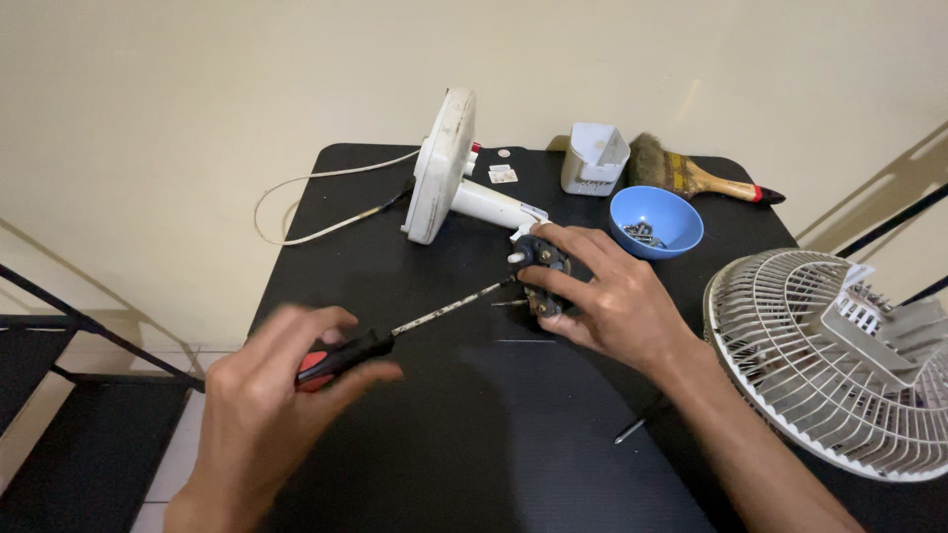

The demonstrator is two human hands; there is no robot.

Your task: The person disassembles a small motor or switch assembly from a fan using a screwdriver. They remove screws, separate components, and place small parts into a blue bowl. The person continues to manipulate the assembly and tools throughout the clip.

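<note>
My left hand [272, 390] grips the red-and-black handle of a long screwdriver [395, 331], whose shaft runs up and right to a small dark fan motor [541, 265]. Over the motor lies my right hand [602, 296], fingers wrapped around it and holding it against the black table [474, 444]. The motor sits at the end of the white fan stand [444, 168], which lies on its side with its round base upright.
A blue bowl [656, 219] with several screws stands behind my right hand. A white plastic housing [593, 158] and a paintbrush [696, 178] lie at the back. A white fan grille [829, 355] overhangs the right edge. A white cord [316, 202] trails left.
</note>
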